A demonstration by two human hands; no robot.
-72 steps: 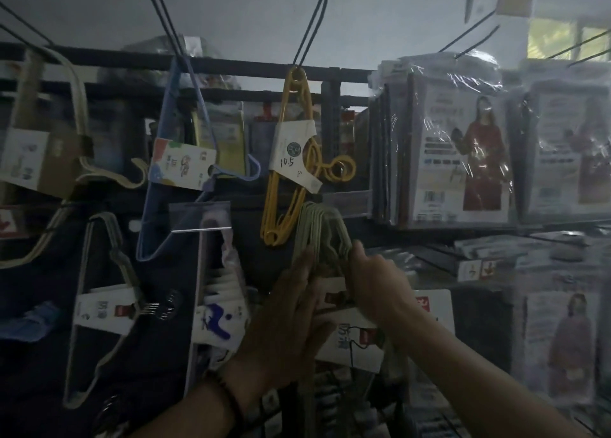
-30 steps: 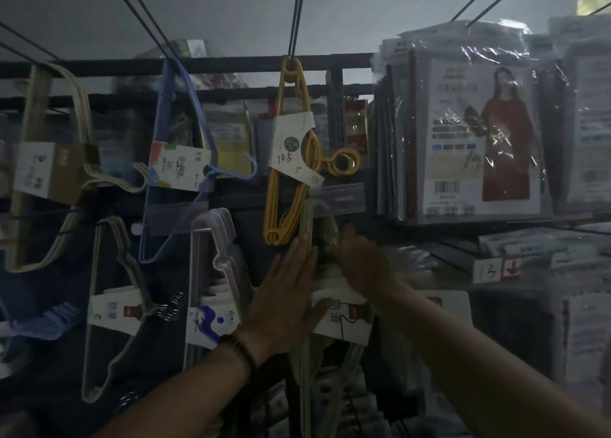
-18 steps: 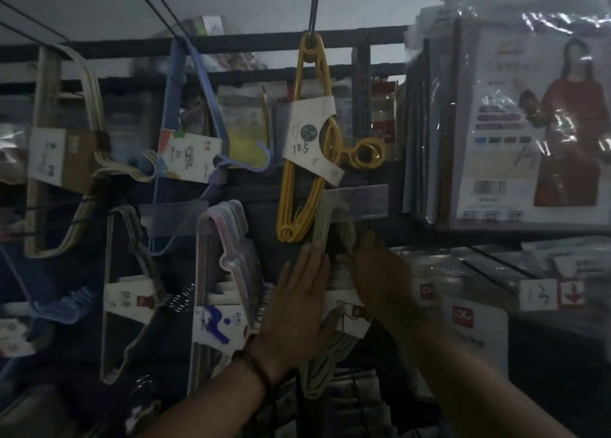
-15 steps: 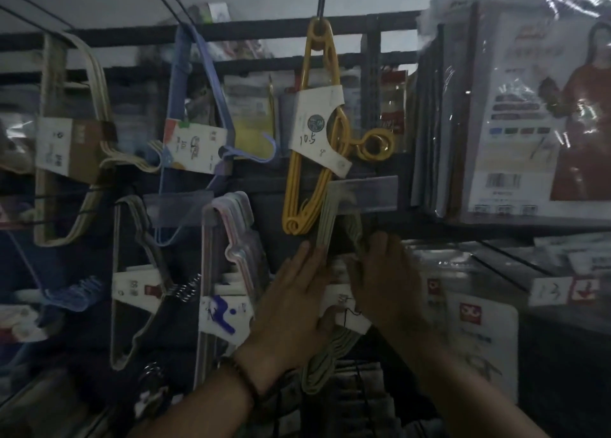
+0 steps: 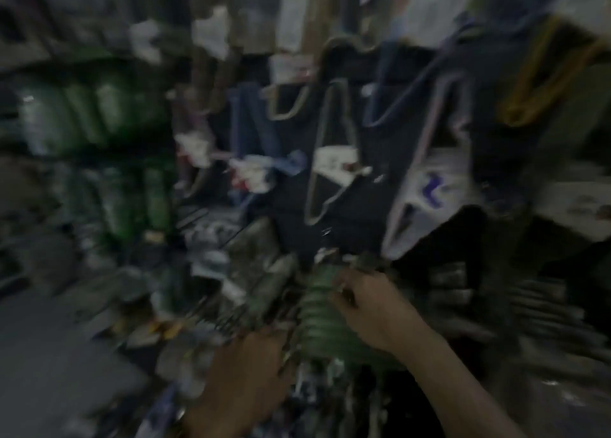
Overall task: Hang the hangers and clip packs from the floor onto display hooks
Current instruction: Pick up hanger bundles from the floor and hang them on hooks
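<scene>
The view is heavily motion-blurred. My right hand (image 5: 373, 308) is low in the middle, its fingers curled round a ribbed green hanger bundle (image 5: 317, 315) that lies among a pile of packs (image 5: 231, 305). My left hand (image 5: 251, 371) reaches into the same pile just left of the bundle; its fingers are hidden in the blur. On the display above hang a grey hanger pack (image 5: 330, 160), a white pack with a blue mark (image 5: 429, 186) and yellow hangers (image 5: 535, 90).
Shelves of green packaged goods (image 5: 99, 113) stand on the left. Grey floor (image 5: 49, 365) shows at the lower left. Dark stacked goods (image 5: 529, 305) fill the lower right beside my right forearm.
The camera has swung down and to the left. Both hands have left the pale hanger pack on its hook and dropped to the pile of goods below the display.
</scene>
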